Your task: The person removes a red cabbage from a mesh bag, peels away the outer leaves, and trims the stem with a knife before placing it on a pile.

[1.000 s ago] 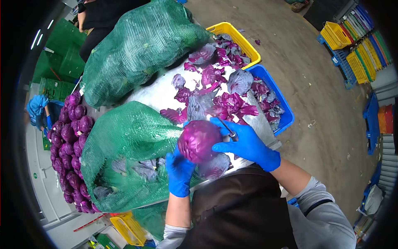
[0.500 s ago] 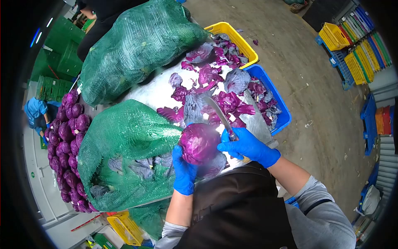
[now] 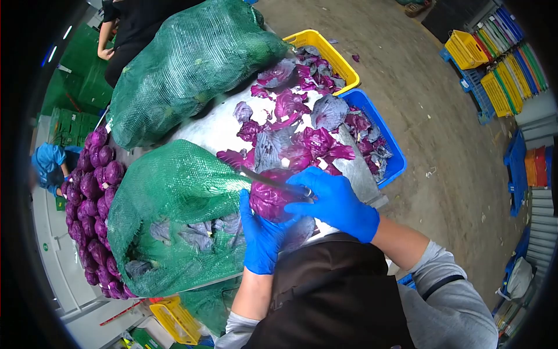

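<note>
My left hand (image 3: 260, 238), in a blue glove, holds a red cabbage (image 3: 268, 200) from below and on its left side. A curved knife (image 3: 270, 182) lies across the top of the cabbage, its blade pointing left. My right hand (image 3: 337, 203), also gloved in blue, is closed round the knife's handle at the cabbage's right side. Left of the cabbage lies an open green net bag (image 3: 174, 180) with some leaves inside. Loose purple leaves (image 3: 317, 142) are spread on the metal table (image 3: 218, 125) beyond it.
A full green net sack (image 3: 192, 70) lies at the far side. Yellow (image 3: 349, 75) and blue (image 3: 395, 157) crates hold leaves at the table's right edge. Cabbages (image 3: 90, 186) are heaped at the left. One person (image 3: 139, 26) stands behind the sack, another (image 3: 49, 163) at far left.
My right hand has moved left and the knife has swung from upright to lying over the cabbage. The person behind the sack has shifted, showing more of an arm.
</note>
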{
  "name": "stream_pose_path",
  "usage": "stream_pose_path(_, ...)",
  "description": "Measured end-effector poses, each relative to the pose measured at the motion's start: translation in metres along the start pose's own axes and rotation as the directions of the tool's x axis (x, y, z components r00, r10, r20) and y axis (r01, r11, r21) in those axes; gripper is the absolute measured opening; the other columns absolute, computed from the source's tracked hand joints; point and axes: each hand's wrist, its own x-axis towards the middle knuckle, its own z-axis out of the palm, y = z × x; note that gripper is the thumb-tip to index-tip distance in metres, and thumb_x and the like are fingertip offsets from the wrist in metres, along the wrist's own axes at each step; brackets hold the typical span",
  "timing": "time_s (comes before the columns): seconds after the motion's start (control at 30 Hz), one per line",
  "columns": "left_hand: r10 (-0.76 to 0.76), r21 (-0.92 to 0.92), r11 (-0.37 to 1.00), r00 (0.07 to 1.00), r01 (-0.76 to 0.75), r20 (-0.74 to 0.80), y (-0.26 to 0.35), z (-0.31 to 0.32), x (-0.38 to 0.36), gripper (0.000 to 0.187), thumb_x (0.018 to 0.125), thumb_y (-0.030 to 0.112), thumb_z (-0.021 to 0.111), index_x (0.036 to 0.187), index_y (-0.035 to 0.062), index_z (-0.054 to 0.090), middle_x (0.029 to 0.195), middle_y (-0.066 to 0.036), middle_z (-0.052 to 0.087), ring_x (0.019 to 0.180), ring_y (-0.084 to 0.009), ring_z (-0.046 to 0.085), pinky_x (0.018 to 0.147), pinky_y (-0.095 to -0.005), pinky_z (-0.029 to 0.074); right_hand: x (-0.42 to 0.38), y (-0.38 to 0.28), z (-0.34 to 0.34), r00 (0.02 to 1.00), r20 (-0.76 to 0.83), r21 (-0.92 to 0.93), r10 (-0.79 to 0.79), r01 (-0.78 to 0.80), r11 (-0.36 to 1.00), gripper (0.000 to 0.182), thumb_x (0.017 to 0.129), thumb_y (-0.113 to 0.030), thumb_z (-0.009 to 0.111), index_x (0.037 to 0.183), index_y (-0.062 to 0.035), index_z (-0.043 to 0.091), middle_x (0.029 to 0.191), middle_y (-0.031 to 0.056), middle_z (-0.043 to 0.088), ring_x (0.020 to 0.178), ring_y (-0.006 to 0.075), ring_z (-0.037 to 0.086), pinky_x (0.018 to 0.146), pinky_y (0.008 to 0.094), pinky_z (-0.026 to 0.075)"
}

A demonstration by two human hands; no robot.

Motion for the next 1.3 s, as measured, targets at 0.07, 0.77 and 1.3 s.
stream_pose_path(0.07, -0.014, 0.011, 1.000, 0.998, 0.015, -0.053, 0.000, 0.002, -0.002, 0.066, 0.085, 0.053, 0.046, 0.133, 0.0094, 0.037, 0.132, -0.018, 0.043, 0.115, -0.0360, 0.046, 0.087, -0.0546, 0.044, 0.006, 0.006, -0.006, 0.991, 0.101, -0.037, 0.092, -0.089, 0.995, 0.045, 0.068, -0.024, 0.079, 0.105, -0.0056, 0.062, 0.086, 0.0073, 0.063, 0.072, 0.0118, 0.061, 0.065, 0.0259, 0.050)
stream_pose_path(0.77, 0.022, 0.255, 0.967, 0.998, -0.007, -0.053, -0.014, -0.003, 0.000, 0.059, 0.087, 0.042, 0.051, 0.130, 0.0026, 0.039, 0.129, -0.020, 0.044, 0.116, -0.0337, 0.048, 0.095, -0.0498, 0.042, 0.027, -0.004, -0.032, 0.988, 0.041, -0.289, 0.147, -0.130, 0.949, 0.036, 0.073, -0.036, 0.070, 0.094, -0.0074, 0.064, 0.080, 0.0126, 0.065, 0.067, 0.0230, 0.065, 0.058, 0.0326, 0.051)
stream_pose_path(1.3, 0.528, 0.745, 0.570, 0.849, -0.347, -0.008, -0.014, -0.041, 0.014, 0.045, 0.083, 0.016, 0.063, 0.123, 0.0048, 0.046, 0.113, -0.007, 0.055, 0.101, -0.0168, 0.053, 0.090, -0.0297, 0.042, 0.015, 0.008, -0.005, 0.966, 0.253, -0.251, 0.057, 0.009, 0.968, 0.026, 0.071, -0.021, 0.066, 0.091, -0.0086, 0.056, 0.072, 0.0112, 0.062, 0.062, 0.0278, 0.064, 0.056, 0.0370, 0.051)
